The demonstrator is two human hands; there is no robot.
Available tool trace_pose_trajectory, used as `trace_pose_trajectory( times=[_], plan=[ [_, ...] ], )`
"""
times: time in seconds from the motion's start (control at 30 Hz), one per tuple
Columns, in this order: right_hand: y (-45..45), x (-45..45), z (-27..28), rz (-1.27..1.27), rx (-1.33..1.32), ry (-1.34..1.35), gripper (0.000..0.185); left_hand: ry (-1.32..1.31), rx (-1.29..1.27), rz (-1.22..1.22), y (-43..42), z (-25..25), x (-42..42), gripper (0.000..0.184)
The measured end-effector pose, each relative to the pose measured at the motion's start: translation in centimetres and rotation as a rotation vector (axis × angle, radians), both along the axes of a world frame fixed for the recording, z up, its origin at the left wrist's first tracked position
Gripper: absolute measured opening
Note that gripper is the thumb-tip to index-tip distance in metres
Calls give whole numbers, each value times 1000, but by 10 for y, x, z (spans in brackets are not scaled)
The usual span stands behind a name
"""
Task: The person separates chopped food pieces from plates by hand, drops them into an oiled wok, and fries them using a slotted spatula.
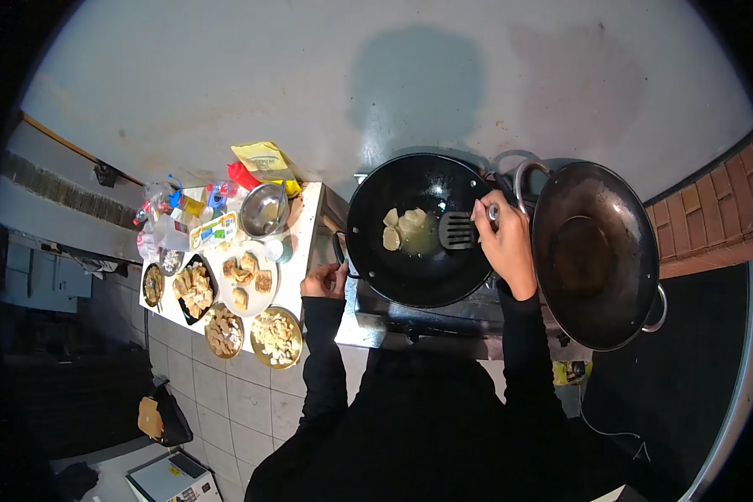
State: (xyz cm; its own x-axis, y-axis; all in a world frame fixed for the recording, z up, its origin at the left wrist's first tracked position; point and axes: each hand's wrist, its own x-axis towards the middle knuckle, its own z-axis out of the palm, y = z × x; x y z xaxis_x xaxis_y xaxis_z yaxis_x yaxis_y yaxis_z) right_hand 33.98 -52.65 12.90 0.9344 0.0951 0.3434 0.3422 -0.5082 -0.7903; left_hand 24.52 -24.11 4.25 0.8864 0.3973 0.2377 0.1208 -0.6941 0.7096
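A black wok (431, 280) sits on the stove, with several pale pieces of food (406, 224) in oil left of its middle. My right hand (504, 243) is closed around the handle of a black slotted spatula (457, 230), whose blade is inside the wok on the right, apart from the food. At the wok's left side, my left hand (325, 281) is closed on the lower part of its loop handle (339, 249). Some of the left fingers are hidden.
A second, browned wok (590, 251) stands close on the right. On the left, a white table (297, 243) bears a metal bowl (264, 209), a plate of fried pieces (249, 280), a dish of chopped food (276, 338), bottles and a yellow packet (268, 163). A wall rises behind.
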Motion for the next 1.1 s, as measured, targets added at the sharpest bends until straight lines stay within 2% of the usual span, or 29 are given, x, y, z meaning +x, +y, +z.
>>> trace_pose_trajectory(
  times=[0.1,0.17,0.27,0.37,0.4,0.5,0.6,0.73,0.77,0.93,1.1],
  plan=[
    [5,4,-19,-9,19,-110,12,-11,-51,16,-4,0,2,22],
    [14,14,-41,1,79,8,12,-15,-59,22,-6,2,0,22],
    [31,22,-40,22,173,-5,13,-46,-44,43,-8,6,1,20],
    [30,17,-13,32,267,-35,12,-30,-87,61,-9,7,1,21],
    [27,17,-11,35,250,-95,12,-23,-87,64,-9,6,0,21],
    [8,8,-1,65,67,-15,14,-32,-42,42,-7,4,1,22],
    [4,4,-11,46,7,-12,13,-81,-42,24,-9,3,2,22],
    [26,7,-22,-8,9,-56,12,-67,-32,28,-10,10,2,22],
    [31,13,-38,14,77,-125,11,-71,-40,26,-10,11,2,23],
    [32,10,-14,26,174,-103,10,-63,-32,13,-5,4,2,23],
    [16,4,-11,28,50,-55,13,-76,-80,28,-3,-4,4,23]
  ],
)
